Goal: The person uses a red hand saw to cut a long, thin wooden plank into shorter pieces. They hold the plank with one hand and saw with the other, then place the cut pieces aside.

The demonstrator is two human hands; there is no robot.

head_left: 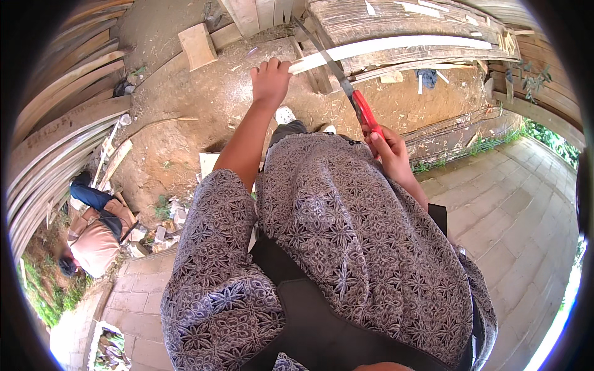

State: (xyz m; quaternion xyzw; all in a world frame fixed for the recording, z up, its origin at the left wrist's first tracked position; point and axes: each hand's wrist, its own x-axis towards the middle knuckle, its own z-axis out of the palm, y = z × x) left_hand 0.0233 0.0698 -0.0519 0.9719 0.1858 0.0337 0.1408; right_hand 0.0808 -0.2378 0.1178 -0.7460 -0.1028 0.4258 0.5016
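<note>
Overhanging the desk, 1 pale strip — probably light, springy, splintery — seems best held at its left end; left grip closed there, right grip wrapped around the red-handled saw.

Shirt: dark, pale floral print, left sleeve ends near elbow. Wide plain black harness over it. Dark trousers, white shoes. Hands bare.

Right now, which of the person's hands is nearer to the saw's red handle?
Right. The right hand grips the saw's red handle; the left hand is apart from it, farther left, at the left end of the pale strip.
</note>
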